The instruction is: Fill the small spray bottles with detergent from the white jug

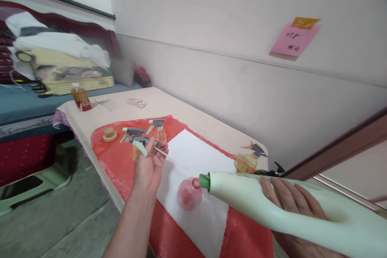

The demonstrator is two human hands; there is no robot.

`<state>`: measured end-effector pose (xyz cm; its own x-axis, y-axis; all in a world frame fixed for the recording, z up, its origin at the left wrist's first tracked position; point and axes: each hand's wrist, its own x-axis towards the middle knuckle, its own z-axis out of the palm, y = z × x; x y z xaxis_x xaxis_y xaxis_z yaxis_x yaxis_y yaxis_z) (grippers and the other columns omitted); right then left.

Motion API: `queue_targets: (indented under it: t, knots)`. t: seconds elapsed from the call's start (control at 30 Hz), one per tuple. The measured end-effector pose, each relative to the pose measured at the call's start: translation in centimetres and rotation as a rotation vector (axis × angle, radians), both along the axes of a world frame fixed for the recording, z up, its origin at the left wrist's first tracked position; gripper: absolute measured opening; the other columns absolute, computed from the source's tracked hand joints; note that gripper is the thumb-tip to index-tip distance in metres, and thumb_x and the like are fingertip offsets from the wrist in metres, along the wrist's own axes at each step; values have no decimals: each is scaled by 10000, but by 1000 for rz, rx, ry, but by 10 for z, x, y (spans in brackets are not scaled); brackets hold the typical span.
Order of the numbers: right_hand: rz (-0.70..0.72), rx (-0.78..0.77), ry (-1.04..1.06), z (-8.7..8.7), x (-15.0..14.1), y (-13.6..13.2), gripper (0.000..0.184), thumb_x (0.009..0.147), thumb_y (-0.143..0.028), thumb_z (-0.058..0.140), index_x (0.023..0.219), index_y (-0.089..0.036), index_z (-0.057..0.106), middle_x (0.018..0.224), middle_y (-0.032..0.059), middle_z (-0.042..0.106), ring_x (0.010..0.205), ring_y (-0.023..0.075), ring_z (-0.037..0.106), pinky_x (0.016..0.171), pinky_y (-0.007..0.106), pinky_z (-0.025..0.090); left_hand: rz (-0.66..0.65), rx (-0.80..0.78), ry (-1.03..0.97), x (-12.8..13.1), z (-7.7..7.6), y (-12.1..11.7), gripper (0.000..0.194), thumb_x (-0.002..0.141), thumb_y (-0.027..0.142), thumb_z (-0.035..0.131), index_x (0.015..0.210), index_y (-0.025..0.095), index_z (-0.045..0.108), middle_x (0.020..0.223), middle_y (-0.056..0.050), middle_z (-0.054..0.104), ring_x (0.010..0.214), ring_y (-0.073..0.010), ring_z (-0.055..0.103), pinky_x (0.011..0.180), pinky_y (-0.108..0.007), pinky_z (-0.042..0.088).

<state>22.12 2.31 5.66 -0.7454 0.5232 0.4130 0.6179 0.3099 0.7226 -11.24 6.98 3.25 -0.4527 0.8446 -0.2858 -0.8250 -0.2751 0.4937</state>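
Jug (242, 196) in right hand (294, 199), base cut off; sprayer (140, 144) in left hand (152, 163)

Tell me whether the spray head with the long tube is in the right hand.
No, the left hand holds the spray head, while the right hand grips the pale green jug.

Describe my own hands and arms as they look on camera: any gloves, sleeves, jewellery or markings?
The left hand is bare, with no glove, ring or bracelet visible, and the left forearm shows no sleeve or watch. The right hand is ungloved too, with no ring on the fingers in view; its wrist is partly hidden, so I can't rule out something there.
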Motion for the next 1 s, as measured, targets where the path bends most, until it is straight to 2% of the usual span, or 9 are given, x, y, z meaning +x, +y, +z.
queue_targets:
  t: [0.23, 0.43, 0.63, 1.0]
  knots:
    - [-5, -2, -23, 6, -4, -3, 451, 807, 15, 450, 1255, 19, 501, 1184, 295, 605, 1096, 442, 604, 927, 598, 512, 0, -6, 11, 0, 1, 0, 135, 848, 240, 636, 756, 144, 614, 735, -46, 622, 696, -141, 637, 664, -241, 533]
    - [7, 9, 2, 0, -3, 0, 458, 818, 5, 463, 1276, 12, 482, 1201, 296, 598, 1111, 447, 599, 928, 602, 512, 8, -2, 14, 1, 2, 0, 137, 848, 242, 635, 750, 152, 601, 727, -46, 606, 696, -143, 628, 673, -248, 534]
    - [24, 35, -13, 3, -1, -1, 473, 817, 13, 439, 1289, 5, 472, 1207, 285, 601, 1114, 438, 602, 933, 592, 514, 16, 2, 27, 1, 1, 0, 103, 826, 227, 653, 769, 160, 599, 731, -47, 611, 698, -146, 628, 669, -253, 534]
    - [-8, 9, -1, -2, 1, 1, 465, 802, 28, 458, 1267, 11, 471, 1194, 284, 606, 1089, 427, 606, 924, 588, 512, 9, 20, 26, -1, -2, 0, 100, 819, 234, 658, 771, 161, 609, 723, -40, 623, 700, -144, 637, 670, -256, 536]
